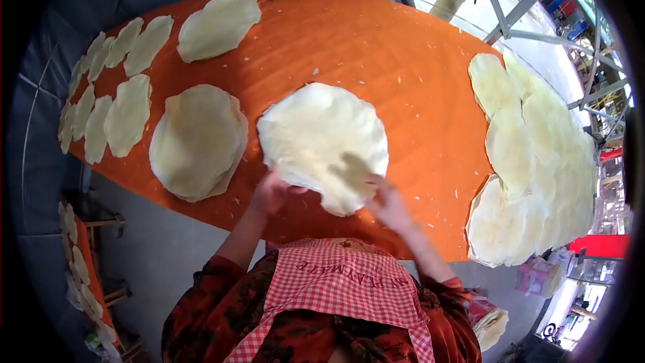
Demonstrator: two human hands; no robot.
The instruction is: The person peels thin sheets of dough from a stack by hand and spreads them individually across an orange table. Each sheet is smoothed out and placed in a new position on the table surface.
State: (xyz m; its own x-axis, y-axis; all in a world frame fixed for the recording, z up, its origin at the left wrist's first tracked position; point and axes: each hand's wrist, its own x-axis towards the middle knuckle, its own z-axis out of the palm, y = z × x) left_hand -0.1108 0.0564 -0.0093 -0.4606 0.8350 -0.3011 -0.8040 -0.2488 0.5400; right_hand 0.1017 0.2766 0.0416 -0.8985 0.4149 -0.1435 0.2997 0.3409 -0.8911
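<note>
A pale, thin round flatbread (322, 131) with an uneven surface lies in front of me on the orange-covered table (430, 121). Its near edge sags into a drooping flap between my hands. At the lower left edge, my left hand (274, 193) is closed on the rim, slightly blurred. My right hand (388, 205) pinches the lower right edge, and its shadow falls across the bread. Just left of this flatbread sits a stack of similar rounds (196, 144), their edges not quite lined up.
Another flatbread (220, 27) lies at the back left. Smaller-looking rounds (127, 115) run in rows along the left end. Many overlapping rounds (531, 168) cover the right end. Metal frame bars (531, 0) stand beyond the table, and a second table with rounds (84, 265) is at lower left.
</note>
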